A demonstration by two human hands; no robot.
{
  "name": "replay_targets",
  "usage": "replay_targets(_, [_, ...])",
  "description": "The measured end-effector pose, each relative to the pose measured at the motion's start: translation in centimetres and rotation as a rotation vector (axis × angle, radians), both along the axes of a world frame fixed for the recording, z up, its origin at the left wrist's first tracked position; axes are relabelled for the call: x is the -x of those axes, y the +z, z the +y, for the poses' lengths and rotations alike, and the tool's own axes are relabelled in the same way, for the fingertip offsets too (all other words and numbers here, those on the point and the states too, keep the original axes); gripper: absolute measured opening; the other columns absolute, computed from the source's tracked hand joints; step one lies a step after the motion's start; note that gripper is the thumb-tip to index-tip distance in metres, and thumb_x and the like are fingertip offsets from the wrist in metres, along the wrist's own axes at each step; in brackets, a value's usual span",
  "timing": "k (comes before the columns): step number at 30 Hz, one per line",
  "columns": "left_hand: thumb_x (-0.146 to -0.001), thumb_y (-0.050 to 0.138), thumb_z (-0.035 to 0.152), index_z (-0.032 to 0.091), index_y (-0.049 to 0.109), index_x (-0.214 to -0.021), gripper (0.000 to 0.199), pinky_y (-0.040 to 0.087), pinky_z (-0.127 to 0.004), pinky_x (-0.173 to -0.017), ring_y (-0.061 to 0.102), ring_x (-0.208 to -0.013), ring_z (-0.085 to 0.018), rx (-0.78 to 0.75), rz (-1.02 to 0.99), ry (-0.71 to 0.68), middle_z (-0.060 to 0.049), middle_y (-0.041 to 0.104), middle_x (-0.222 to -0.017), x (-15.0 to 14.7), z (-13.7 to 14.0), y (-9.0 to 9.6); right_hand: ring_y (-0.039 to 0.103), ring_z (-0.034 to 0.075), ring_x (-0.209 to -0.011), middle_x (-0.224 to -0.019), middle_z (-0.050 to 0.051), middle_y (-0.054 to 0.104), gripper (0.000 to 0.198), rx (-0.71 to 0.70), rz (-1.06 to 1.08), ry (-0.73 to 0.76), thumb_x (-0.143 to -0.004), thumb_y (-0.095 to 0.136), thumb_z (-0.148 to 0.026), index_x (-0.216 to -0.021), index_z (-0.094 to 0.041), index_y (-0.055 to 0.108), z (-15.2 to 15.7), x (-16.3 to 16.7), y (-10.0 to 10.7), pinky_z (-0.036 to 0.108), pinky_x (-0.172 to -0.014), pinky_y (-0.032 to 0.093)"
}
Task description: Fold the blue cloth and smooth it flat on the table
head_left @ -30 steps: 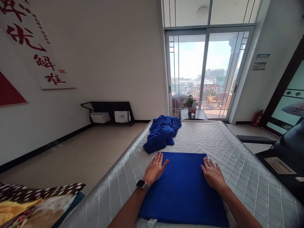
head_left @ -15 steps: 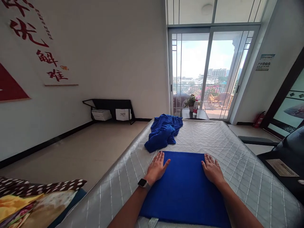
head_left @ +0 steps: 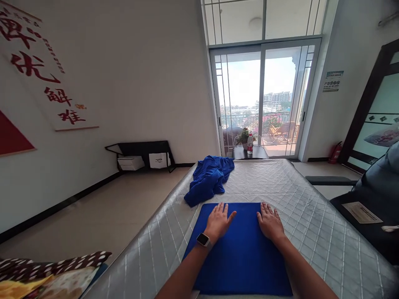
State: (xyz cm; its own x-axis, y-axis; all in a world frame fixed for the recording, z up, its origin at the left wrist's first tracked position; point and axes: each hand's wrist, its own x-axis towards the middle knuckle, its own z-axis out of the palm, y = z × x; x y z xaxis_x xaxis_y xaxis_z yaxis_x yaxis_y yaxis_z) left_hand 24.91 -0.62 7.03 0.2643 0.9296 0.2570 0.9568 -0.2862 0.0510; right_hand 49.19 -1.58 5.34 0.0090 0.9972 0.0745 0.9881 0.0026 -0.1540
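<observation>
A flat blue cloth, roughly rectangular, lies smooth in front of me on a silver quilted mattress. My left hand, with a watch on its wrist, rests palm down on the cloth, inside its left edge, fingers stretched out and thumb apart. Flat at the cloth's far right corner lies my right hand, its fingers also extended. Neither hand grips anything. Beyond the left hand, a crumpled blue cloth is heaped near the mattress's far left side.
Folded fabrics lie at the lower left. A black chair stands to the right of the mattress. Past the far end is a small dark table with a bottle and a potted plant, before the sliding glass doors.
My left hand has slid right, from the flat cloth's left edge onto its surface. My right hand remains near the far right corner. The camera view has tilted and shifted slightly.
</observation>
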Motion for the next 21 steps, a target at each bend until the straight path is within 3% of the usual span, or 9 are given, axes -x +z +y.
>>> replay_targets(5, [-0.101, 0.020, 0.057, 0.016, 0.052, -0.139, 0.064, 0.035, -0.042, -0.113, 0.045, -0.136, -0.025, -0.002, -0.174, -0.330, -0.015, 0.054, -0.143, -11.1, -0.2, 0.3, 0.010, 0.023, -0.149, -0.162, 0.007, 0.016, 0.061, 0.011, -0.075, 0.060, -0.097, 0.023, -0.030, -0.155, -0.013, 0.021, -0.3, -0.4, -0.1, 0.046, -0.120, 0.008])
replay_targets(9, [-0.104, 0.017, 0.048, 0.019, 0.053, -0.138, 0.057, 0.038, -0.040, -0.112, 0.048, -0.132, -0.021, -0.033, -0.274, -0.370, -0.012, 0.057, -0.140, -14.4, 0.4, -0.3, 0.010, 0.024, -0.149, -0.162, 0.009, 0.017, 0.062, 0.006, -0.111, 0.086, -0.094, 0.029, -0.026, -0.155, -0.014, 0.022, -0.5, -0.6, -0.1, 0.045, -0.120, 0.009])
replay_targets(13, [-0.103, 0.017, 0.051, 0.014, 0.045, -0.144, 0.062, 0.032, -0.044, -0.116, 0.040, -0.139, -0.023, 0.014, -0.247, -0.283, -0.014, 0.050, -0.147, -12.0, 0.9, -1.3, 0.012, 0.023, -0.149, -0.162, 0.007, 0.018, 0.059, -0.005, -0.080, 0.063, -0.097, 0.022, -0.029, -0.155, -0.014, 0.023, -0.2, -0.4, 0.0, 0.046, -0.120, 0.009])
replay_targets(21, [-0.101, 0.010, 0.057, 0.013, 0.037, -0.150, 0.071, 0.024, -0.044, -0.120, 0.025, -0.147, -0.023, 0.089, -0.095, -0.114, -0.011, 0.037, -0.156, -1.7, 1.0, -1.6, 0.010, 0.022, -0.149, -0.162, 0.007, 0.016, 0.064, -0.014, -0.005, 0.027, -0.098, 0.016, -0.039, -0.155, -0.010, 0.018, 0.0, -0.3, -0.1, 0.045, -0.120, 0.005])
